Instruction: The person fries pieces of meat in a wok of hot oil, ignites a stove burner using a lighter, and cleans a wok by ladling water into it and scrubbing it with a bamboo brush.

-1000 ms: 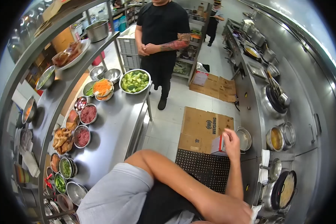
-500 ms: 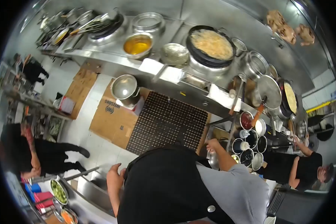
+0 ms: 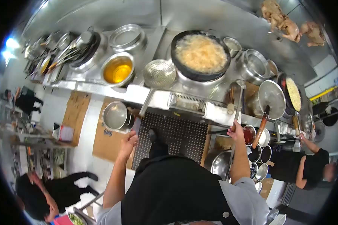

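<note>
In the head view, the perforated strainer lies beyond the left hand, the nearer one, its handle slanting back over the worktop edge towards that half-curled grip; whether the fingers touch it, I cannot tell. The right hand has its grip closed round a long metal utensil, below the frothing wok's right side

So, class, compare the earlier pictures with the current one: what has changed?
The wearer has turned toward the steel stove. The right hand moved up and has its grip on a long metal utensil handle. The left hand came up beside the round perforated metal strainer's handle; contact is unclear. The black round wok and metal bowl of amber liquid stayed on the stove.
</note>
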A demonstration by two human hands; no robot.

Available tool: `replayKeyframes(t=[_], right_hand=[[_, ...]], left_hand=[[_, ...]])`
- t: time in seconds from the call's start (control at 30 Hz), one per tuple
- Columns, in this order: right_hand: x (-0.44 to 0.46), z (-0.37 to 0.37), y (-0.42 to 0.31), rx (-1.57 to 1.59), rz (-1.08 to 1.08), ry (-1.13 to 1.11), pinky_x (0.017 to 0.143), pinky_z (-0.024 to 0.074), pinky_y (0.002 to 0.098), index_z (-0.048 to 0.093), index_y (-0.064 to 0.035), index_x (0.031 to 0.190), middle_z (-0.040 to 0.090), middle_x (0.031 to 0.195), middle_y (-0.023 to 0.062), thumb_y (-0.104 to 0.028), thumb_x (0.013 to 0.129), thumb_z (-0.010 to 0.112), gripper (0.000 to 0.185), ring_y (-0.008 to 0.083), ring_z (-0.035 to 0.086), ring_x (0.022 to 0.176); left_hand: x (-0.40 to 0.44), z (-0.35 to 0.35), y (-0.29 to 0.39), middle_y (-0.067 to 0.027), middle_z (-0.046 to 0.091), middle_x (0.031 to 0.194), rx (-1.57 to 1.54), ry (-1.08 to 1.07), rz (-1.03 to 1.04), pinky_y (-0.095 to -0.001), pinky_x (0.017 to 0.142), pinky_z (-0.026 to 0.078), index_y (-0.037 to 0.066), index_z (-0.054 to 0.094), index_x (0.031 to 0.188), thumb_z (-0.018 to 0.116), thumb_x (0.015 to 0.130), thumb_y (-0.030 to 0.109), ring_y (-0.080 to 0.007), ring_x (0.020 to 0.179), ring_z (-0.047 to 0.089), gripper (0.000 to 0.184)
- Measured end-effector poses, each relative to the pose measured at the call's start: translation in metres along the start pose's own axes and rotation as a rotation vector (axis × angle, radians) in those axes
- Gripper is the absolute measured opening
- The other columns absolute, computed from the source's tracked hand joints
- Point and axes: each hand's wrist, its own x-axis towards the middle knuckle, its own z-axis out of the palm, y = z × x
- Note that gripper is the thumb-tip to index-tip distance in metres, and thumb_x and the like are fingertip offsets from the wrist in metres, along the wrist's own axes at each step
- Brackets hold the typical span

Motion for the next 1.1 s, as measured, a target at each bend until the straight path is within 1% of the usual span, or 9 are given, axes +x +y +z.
replayKeyframes(t=[0.1,0.27,0.43,0.53,0.7,0.77,0.8,0.87,1.1], right_hand=[[0.018,0.018,-0.05,-0.214,-0.131,0.119,0.056,0.0551,0.0399,0.056,-0.0132,0.088,0.05,0.064,-0.0006,-0.021,0.093,0.065,0.013,0.0154,0.052,0.051],[-0.03,0.091,-0.038,-0.015,-0.387,0.081,0.051,0.0551,0.0389,0.053,-0.0071,0.1,0.051,0.057,0.0052,-0.012,0.092,0.06,0.012,0.0207,0.053,0.046],[-0.092,0.167,-0.113,-0.392,-0.479,0.196,0.043,0.0431,0.0309,0.055,0.0012,0.122,0.057,0.065,0.0059,-0.007,0.09,0.062,0.034,0.0152,0.052,0.047],[-0.08,0.182,-0.171,-0.475,-0.543,0.072,0.049,0.047,0.0316,0.05,0.0018,0.14,0.059,0.069,0.0081,-0.012,0.09,0.066,0.054,0.0169,0.056,0.053],[0.018,0.181,-0.177,-0.971,-0.797,0.285,0.084,0.0576,0.041,0.042,0.003,0.15,0.073,0.104,0.0264,-0.02,0.089,0.069,0.071,0.0375,0.073,0.095],[0.003,0.23,-0.195,-1.0,-0.496,0.369,0.105,0.0485,0.0414,0.04,0.0022,0.152,0.062,0.131,0.0315,-0.022,0.088,0.069,0.074,0.0427,0.06,0.124],[0.021,0.234,-0.183,-1.0,-0.501,0.369,0.105,0.0485,0.0414,0.04,0.0022,0.152,0.062,0.131,0.0315,-0.022,0.088,0.069,0.074,0.0427,0.06,0.124],[0.067,0.234,-0.148,-1.057,-0.743,0.488,0.072,0.0564,0.0382,0.041,0.0003,0.152,0.07,0.094,0.0179,-0.019,0.089,0.071,0.073,0.0273,0.069,0.078],[0.054,0.272,-0.151,-0.395,-0.335,0.038,0.06,0.055,0.0376,0.059,0.0003,0.127,0.067,0.085,0.0132,-0.018,0.092,0.068,0.04,0.0251,0.066,0.068]], left_hand=[[0.101,0.014,0.027,-0.0155,0.066,0.126,-0.153,0.011,-0.222,-0.0395,0.084,0.055,0.001,0.052,0.143,0.059,0.102,0.039,-0.0237,0.104,0.067,0.056],[0.222,0.041,0.046,-0.0097,0.071,0.09,-0.396,-0.465,-0.468,-0.039,0.066,0.054,0.007,0.06,0.109,0.049,0.106,0.049,-0.0209,0.069,0.064,0.044],[0.215,0.051,0.106,-0.0044,0.058,0.069,-0.329,-0.396,-0.376,-0.0291,0.043,0.042,0.005,0.058,0.096,0.068,0.095,0.023,-0.014,0.05,0.053,0.021],[0.199,0.048,0.15,-0.0028,0.055,0.065,0.114,-0.103,0.05,-0.0286,0.041,0.043,-0.002,0.059,0.099,0.067,0.094,0.014,-0.012,0.044,0.051,0.018],[0.246,0.084,0.234,-0.0172,0.065,0.073,0.386,-0.033,0.483,-0.0431,0.058,0.053,-0.005,0.061,0.115,0.068,0.09,0.014,-0.028,0.061,0.067,0.032],[0.287,0.123,0.254,-0.0235,0.07,0.084,0.651,0.144,0.746,-0.049,0.073,0.055,-0.004,0.061,0.12,0.067,0.088,0.012,-0.0406,0.08,0.071,0.037],[0.296,0.146,0.268,-0.0253,0.07,0.09,0.702,0.179,0.779,-0.0513,0.078,0.055,-0.004,0.06,0.122,0.066,0.088,0.013,-0.0446,0.088,0.07,0.039],[0.312,0.185,0.286,-0.0272,0.071,0.096,0.749,0.221,0.8,-0.0536,0.082,0.054,-0.004,0.059,0.124,0.065,0.087,0.014,-0.0485,0.096,0.068,0.041],[0.324,0.245,0.288,-0.0312,0.07,0.101,0.909,0.09,0.566,-0.0547,0.088,0.053,-0.004,0.059,0.115,0.065,0.086,0.017,-0.0485,0.098,0.068,0.036]])
